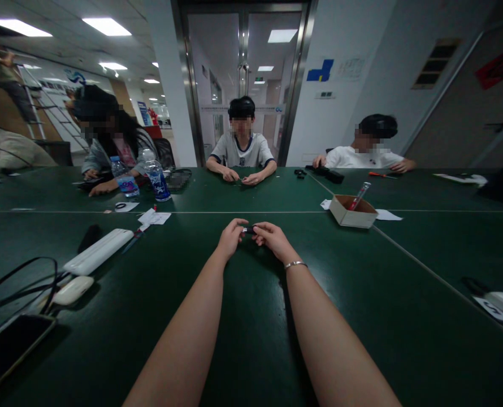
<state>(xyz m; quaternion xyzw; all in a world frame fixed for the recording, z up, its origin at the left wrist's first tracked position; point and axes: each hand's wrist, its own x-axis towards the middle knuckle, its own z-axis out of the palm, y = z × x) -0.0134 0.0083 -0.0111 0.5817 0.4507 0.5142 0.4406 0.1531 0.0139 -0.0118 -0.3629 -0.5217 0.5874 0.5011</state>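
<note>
Above the green table, both hands meet around a small black object with a silver end (248,230). It is too small to name its kind. The fingers of my left hand (231,238) close on the silver end. My right hand (274,239), with a bracelet (296,264) on the wrist, pinches the black end. Parts of the object are hidden behind the fingertips.
To the left lie a white power strip (99,251), a white rounded case (73,290), cables and a phone (16,350). Two bottles (156,176) stand beyond. An open box (353,212) sits ahead on the right. Several people sit around the green table (251,333).
</note>
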